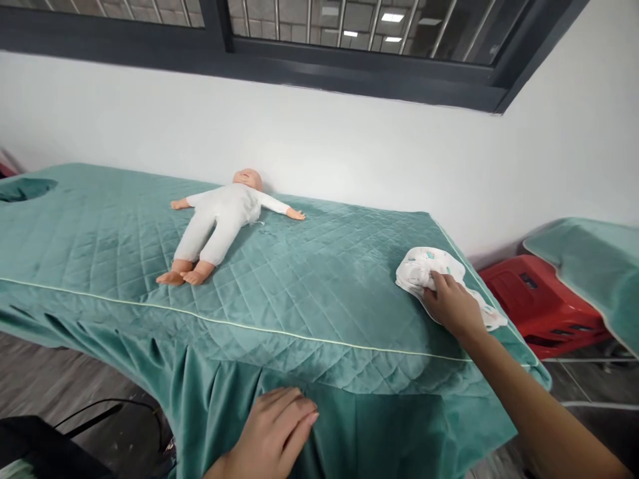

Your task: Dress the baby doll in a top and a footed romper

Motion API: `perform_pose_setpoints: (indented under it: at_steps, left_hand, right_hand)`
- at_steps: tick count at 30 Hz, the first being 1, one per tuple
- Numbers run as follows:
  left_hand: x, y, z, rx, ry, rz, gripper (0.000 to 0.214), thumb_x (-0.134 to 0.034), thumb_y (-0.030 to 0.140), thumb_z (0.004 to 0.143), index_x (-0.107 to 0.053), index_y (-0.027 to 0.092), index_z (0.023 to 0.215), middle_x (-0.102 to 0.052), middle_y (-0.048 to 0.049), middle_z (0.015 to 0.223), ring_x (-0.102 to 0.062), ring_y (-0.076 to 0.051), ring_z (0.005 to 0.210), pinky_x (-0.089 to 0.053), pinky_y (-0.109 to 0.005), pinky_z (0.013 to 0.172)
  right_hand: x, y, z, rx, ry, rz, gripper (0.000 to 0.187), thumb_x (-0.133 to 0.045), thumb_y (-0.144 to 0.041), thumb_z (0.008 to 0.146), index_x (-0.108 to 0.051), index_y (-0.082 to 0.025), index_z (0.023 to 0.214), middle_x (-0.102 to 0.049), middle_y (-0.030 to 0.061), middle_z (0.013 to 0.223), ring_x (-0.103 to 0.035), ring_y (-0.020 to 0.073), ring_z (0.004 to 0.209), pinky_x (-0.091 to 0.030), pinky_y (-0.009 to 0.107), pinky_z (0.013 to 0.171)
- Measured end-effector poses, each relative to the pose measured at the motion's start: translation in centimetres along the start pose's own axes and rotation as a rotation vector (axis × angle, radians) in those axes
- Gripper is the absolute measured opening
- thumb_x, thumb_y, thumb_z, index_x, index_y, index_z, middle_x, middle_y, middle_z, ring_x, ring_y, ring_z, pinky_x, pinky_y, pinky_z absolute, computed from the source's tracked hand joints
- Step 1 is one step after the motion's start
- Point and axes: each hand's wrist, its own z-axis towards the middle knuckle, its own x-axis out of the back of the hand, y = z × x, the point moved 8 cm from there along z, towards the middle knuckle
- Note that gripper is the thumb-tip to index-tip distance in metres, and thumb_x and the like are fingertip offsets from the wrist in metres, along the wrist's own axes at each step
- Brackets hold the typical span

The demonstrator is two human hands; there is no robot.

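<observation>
At the right end of the green quilted bed cover [319,286] lies a crumpled white baby cloth [417,266] with small teal prints; whether it is a garment cannot be told. My right hand [454,303] rests on it, thumb and fingers pinching the fabric. My left hand [274,429] is in front of the bed's hanging skirt, fingers together and curled, with nothing visible in them. A baby doll [219,213] in a white long-sleeved suit lies on its back left of centre, arms spread, feet toward me. Neither hand touches the doll.
Behind the bed stands a white wall [349,146] below a dark-framed barred window [359,60]. A red plastic stool [554,299] is beyond the bed's right end, near another green-covered surface [599,259]. A face hole [24,189] opens at the far left. Cables [124,401] lie lower left.
</observation>
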Motion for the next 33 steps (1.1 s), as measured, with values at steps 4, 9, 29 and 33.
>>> perform_pose_setpoints:
  at_steps: [4, 9, 29, 33]
  left_hand:
    - [-0.5, -4.4, 1.3, 0.161, 0.024, -0.042, 0.015, -0.051, 0.021, 0.099, -0.065, 0.024, 0.104, -0.074, -0.0017, 0.09, -0.071, -0.015, 0.081, -0.056, -0.025, 0.072]
    - [0.0, -9.1, 8.1, 0.313, 0.162, -0.154, 0.028, -0.054, 0.033, 0.099, -0.059, 0.025, 0.126, -0.066, -0.0097, 0.126, -0.064, -0.023, 0.119, -0.054, -0.039, 0.098]
    - [-3.1, -20.4, 18.5, 0.541, 0.267, -0.349, 0.023, -0.052, 0.036, 0.095, -0.066, 0.018, 0.098, -0.071, -0.0064, 0.099, -0.064, -0.023, 0.098, -0.049, -0.037, 0.091]
    - [-2.6, -21.8, 17.7, 0.657, 0.367, -0.629, 0.033, -0.057, 0.048, 0.091, -0.066, 0.016, 0.087, -0.067, -0.0017, 0.081, -0.06, -0.017, 0.077, -0.048, -0.029, 0.075]
  right_hand:
    - [2.2, -1.5, 2.4, -0.066, -0.01, 0.18, 0.046, -0.042, -0.042, 0.096, -0.063, -0.018, 0.13, -0.071, 0.0169, 0.119, -0.068, 0.0339, 0.097, -0.05, 0.044, 0.081]
    - [5.9, -8.6, 3.9, -0.088, -0.091, 1.035, 0.037, -0.06, -0.048, 0.086, -0.07, -0.019, 0.107, -0.074, 0.0055, 0.092, -0.065, 0.0219, 0.077, -0.05, 0.033, 0.069]
    - [1.4, -21.1, 3.4, 0.201, 0.026, 0.829, 0.056, -0.074, -0.03, 0.078, -0.053, -0.018, 0.129, -0.057, 0.0174, 0.138, -0.049, 0.0336, 0.135, -0.036, 0.053, 0.117]
    - [-0.5, -23.3, 5.3, 0.201, -0.091, 0.788, 0.071, -0.083, -0.043, 0.07, -0.053, -0.013, 0.127, -0.059, 0.0205, 0.134, -0.051, 0.0373, 0.132, -0.038, 0.053, 0.113]
